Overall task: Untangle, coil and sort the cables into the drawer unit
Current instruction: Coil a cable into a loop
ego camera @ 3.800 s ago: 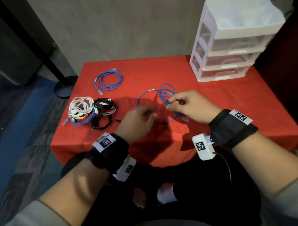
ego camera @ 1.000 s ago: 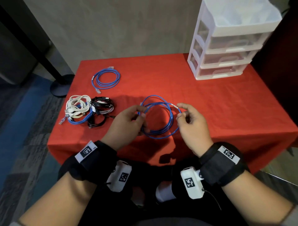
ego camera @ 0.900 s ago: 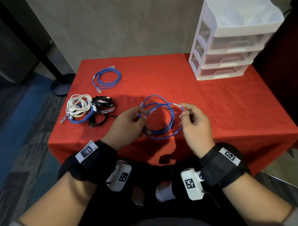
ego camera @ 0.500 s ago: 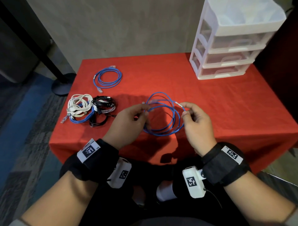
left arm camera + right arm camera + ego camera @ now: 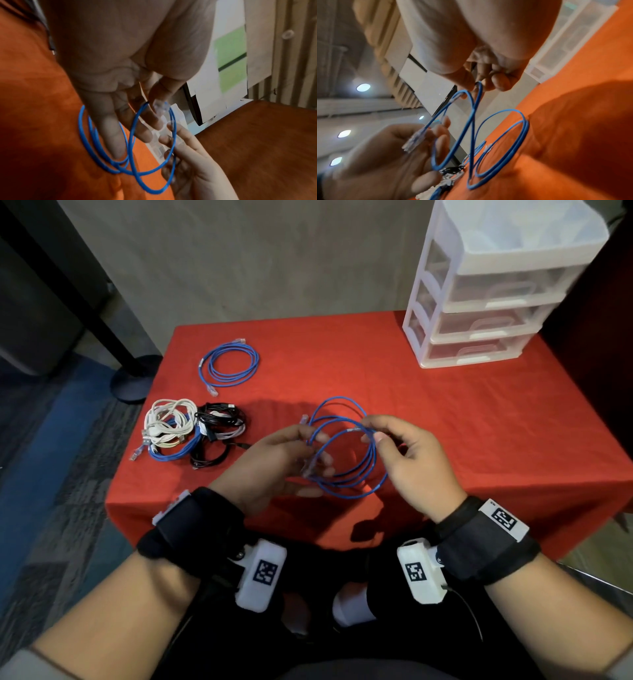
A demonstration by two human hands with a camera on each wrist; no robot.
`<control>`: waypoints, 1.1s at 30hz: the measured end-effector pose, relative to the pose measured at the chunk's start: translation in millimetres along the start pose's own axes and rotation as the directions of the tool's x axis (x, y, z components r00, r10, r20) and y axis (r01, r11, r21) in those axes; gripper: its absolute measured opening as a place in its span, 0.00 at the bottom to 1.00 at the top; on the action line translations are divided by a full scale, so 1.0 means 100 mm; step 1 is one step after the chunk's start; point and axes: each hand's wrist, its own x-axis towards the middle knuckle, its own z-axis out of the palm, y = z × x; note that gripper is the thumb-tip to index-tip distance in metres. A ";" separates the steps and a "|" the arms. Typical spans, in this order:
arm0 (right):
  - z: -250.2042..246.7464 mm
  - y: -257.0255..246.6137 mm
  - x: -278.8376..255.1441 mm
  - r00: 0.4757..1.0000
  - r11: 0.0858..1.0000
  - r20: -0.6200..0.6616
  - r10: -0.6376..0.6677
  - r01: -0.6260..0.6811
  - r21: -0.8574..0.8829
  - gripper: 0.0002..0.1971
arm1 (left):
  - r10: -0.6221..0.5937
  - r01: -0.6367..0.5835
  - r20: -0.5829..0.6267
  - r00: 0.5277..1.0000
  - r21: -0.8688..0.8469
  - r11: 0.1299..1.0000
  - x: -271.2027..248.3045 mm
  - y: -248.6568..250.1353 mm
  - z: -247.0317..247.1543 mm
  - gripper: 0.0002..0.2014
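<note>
Pinching the blue cable [image 5: 346, 451] between left hand [image 5: 274, 460] and right hand [image 5: 416, 463], loops hanging below both grips above the red table [image 5: 445, 412]. Holding one clear plug [image 5: 414, 139] at the left fingers. Pinching the loop's opposite side with right thumb and forefinger.

Beige wall [image 5: 274, 258] behind a table draped in red cloth [image 5: 445, 412]. Carpeted floor [image 5: 51, 446] at left in grey and blue bands. Black diagonal pole [image 5: 68, 292] ending in a round black floor base [image 5: 132, 380]. Oval recessed ceiling lights [image 5: 362, 87] lit overhead. Green-and-white wall panel [image 5: 230, 54] at right.
</note>
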 end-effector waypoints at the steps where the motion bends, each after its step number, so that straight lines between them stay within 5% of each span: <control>1: -0.03 -0.02 0.02 0.998 0.998 0.035 -0.051 0.053 -0.042 0.16 | -0.052 0.053 0.061 0.997 -0.022 0.998 0.00 0.04 -0.04 0.14; 5: -0.06 -0.08 0.06 0.976 0.968 0.136 -0.169 0.191 -0.163 0.16 | -0.067 0.054 0.141 0.988 0.094 0.994 0.06 0.20 -0.04 0.18; 10: -0.05 -0.21 0.09 0.978 0.991 0.207 -0.005 -0.023 0.134 0.12 | 0.079 -0.108 0.108 0.991 0.297 0.949 0.12 0.24 0.11 0.19; 15: -0.19 -0.15 0.11 0.850 0.982 0.516 0.106 -0.170 0.078 0.12 | 0.088 -0.103 0.073 0.993 0.236 0.966 0.12 0.31 0.04 0.18; 21: -0.49 -0.08 0.31 0.935 0.992 0.344 0.086 -0.111 0.055 0.11 | 0.042 -0.055 0.056 0.998 0.252 0.966 0.05 0.33 -0.18 0.18; 26: -0.60 0.01 0.42 0.981 0.957 0.088 0.173 -0.189 0.219 0.11 | 0.100 -0.101 0.014 0.995 0.136 0.985 0.02 0.35 -0.26 0.18; 33: -0.10 -0.19 0.11 0.954 0.784 0.169 0.246 -0.299 0.544 0.07 | 0.166 -0.214 -0.273 0.948 -0.154 0.965 0.21 0.10 0.04 0.18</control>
